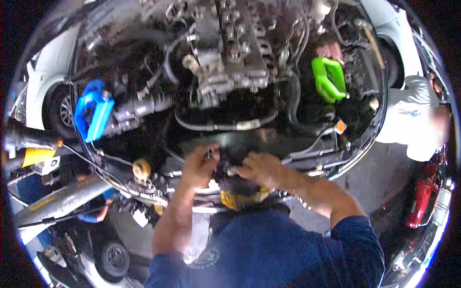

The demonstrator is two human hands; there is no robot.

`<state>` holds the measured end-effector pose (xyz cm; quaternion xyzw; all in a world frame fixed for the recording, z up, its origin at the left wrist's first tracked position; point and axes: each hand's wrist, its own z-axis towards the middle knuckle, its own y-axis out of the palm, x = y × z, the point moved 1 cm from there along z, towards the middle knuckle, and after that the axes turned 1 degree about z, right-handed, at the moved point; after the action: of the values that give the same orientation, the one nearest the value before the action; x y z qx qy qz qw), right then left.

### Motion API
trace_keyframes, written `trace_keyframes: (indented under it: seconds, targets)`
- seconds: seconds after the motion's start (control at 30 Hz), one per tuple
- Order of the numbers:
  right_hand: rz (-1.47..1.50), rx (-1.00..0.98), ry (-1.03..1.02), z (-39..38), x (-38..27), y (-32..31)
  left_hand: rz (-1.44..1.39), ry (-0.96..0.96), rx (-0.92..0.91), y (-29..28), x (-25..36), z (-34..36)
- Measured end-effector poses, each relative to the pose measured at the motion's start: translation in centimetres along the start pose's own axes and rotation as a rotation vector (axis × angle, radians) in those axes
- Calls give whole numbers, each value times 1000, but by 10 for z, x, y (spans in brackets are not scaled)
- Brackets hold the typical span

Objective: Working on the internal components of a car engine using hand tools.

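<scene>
Dark blue sleeves (269, 249) fill the bottom of my view as I lean over the open engine bay (230, 96). Beyond them sits the bare engine top (230, 53), with a blue bracket (93, 113) clipped on at the far left edge and a green bracket (329, 79) at the far right. Both hands meet at the front edge of the bay on a small dark part (225, 168). Best, I judge, to keep my wrists low and steady and turn slowly, since the piece is small and easy to drop among the hoses. My left hand (199, 165) is curled shut on the part's left side, pinching something metal at its top; my right hand (261, 168) wraps its right side. So the part lies squeezed directly between my two palms.
</scene>
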<state>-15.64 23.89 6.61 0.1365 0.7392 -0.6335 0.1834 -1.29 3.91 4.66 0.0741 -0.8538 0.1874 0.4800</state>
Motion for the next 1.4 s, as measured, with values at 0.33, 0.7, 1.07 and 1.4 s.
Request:
trace_keyframes:
  seconds: [0.33, 0.7, 1.07, 1.4]
  targets:
    - [458, 462, 377, 42, 17, -41, -1004, 77, 60, 50, 70, 38]
    - [832, 828, 669, 82, 114, -106, 402, 587, 333, -24, 181, 181]
    - [657, 791, 678, 203, 339, -198, 901, -72, 318, -36, 215, 288]
    - [493, 963, 583, 305, 471, -214, 902, -189, 270, -40, 223, 296]
